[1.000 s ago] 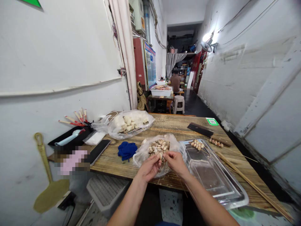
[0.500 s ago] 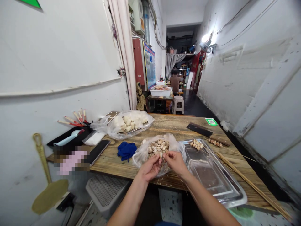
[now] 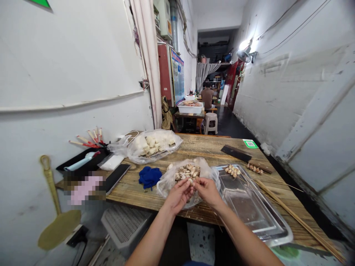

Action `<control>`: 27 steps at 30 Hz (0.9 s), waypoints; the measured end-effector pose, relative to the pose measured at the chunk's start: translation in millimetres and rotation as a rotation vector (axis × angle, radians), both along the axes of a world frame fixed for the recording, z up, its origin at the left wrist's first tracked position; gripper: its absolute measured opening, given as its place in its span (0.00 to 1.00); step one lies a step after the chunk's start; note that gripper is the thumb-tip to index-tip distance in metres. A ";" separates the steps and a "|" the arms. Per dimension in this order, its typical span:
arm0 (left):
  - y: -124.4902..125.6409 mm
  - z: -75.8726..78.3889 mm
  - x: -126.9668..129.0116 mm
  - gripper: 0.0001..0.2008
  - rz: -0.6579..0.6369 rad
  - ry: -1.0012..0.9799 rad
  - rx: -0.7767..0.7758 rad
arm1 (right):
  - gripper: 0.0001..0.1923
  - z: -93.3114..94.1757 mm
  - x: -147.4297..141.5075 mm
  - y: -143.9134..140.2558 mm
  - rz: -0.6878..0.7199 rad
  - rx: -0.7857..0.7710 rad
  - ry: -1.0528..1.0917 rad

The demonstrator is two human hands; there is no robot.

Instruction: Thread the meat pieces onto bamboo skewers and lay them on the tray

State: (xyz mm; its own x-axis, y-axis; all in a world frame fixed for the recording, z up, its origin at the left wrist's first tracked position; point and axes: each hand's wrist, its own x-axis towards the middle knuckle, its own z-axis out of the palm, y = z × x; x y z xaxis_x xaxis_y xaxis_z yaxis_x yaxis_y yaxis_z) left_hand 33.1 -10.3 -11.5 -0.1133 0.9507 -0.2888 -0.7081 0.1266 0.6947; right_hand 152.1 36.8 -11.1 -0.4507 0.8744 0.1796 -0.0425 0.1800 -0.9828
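My left hand and my right hand meet over a clear plastic bag full of pale food pieces at the near edge of the wooden table. The left fingers pinch one small pale piece. The right fingers pinch a thin bamboo skewer that runs down past my wrist. A steel tray lies just right of the bag, with one finished skewer of pieces at its far end.
A second bag of white pieces sits farther left. A blue cloth, a phone, a dark cleaver, another loaded skewer and loose bamboo skewers lie on the table. A person sits far down the corridor.
Both hands stay over the bag; the fingertips have closed together a little on the pale piece. Nothing else has moved.
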 end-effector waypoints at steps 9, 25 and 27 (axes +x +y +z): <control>1.4 -2.4 -3.9 0.03 -0.025 -0.018 -0.089 | 0.17 -2.1 0.7 1.0 -0.006 -0.082 -0.025; -0.3 -3.8 -5.3 0.02 -0.046 -0.096 -0.158 | 0.11 2.4 3.7 -2.5 0.087 0.052 -0.003; 0.2 -4.4 -5.2 0.02 -0.048 -0.108 -0.158 | 0.10 0.6 3.6 -2.3 0.097 0.084 0.007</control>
State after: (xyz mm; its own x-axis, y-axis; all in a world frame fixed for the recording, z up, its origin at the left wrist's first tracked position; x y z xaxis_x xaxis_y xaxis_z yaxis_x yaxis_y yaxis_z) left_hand 27.9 -10.1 -15.9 -0.0292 0.8961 -0.4429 -0.7677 0.2637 0.5840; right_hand 155.7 34.5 -10.5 -0.5311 0.8085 0.2536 -0.0708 0.2559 -0.9641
